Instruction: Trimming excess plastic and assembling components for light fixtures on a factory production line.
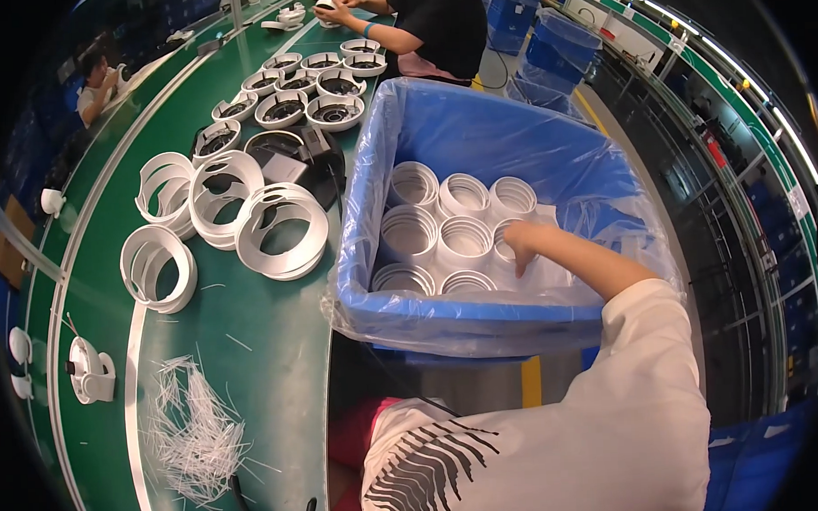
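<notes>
My right hand (527,242) reaches into a blue bin (483,311) lined with clear plastic. Its fingers curl over the rim of a white plastic ring (500,243) and seem to grip it; the hand covers part of this ring. Around it stand several more white rings, in stacks such as the ring stack (465,238) beside it. A white sheet (554,273) lies under them. My left hand is outside the picture.
Left of the bin, a green table (278,368) carries stacks of larger white rings (287,233), round white housings with black insides (336,112) and a pile of thin white strips (194,430). A co-worker (437,29) handles a white part at the far end.
</notes>
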A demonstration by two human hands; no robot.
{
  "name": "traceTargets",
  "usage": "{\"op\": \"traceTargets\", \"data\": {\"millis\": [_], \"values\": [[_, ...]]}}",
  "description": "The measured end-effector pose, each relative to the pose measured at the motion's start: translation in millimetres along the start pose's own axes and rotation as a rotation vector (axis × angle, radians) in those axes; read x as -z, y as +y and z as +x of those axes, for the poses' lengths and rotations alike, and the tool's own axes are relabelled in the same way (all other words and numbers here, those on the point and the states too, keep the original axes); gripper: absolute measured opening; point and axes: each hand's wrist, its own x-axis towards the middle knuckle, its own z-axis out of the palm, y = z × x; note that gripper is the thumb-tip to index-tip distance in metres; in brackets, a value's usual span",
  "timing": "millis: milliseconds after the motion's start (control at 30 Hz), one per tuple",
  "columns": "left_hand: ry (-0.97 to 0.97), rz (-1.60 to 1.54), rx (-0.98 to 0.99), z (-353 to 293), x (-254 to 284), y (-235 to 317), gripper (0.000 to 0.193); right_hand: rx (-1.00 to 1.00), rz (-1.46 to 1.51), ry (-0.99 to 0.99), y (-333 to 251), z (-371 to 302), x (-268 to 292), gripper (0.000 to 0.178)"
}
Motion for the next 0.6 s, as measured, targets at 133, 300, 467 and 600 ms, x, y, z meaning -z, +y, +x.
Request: {"op": "traceTargets", "data": {"millis": [133, 300, 467, 600], "values": [[-0.020, -0.018, -0.023, 5.4, -0.6, 6.3, 0.032, 0.035, 0.011, 0.116, 22.3, 34.0, -68.9, 0.062], [-0.045, -0.010, 0.025, -2.5, -5.2, 7.0, 0.032, -0.110, 0.235, 0.368, 12.5, 43.4, -101.5, 0.050], [-0.046, -0.011, 0.085, -9.8, -3.2, 8.7, 0.030, -0.188, 0.210, 0.160, 15.2, 43.8, -96.3, 0.046], [0.009, 0.018, 0.185, -20.3, 1.0, -1.6, 0.029, -0.096, 0.196, 0.048, 25.5, 44.3, -95.6, 0.052]]}}
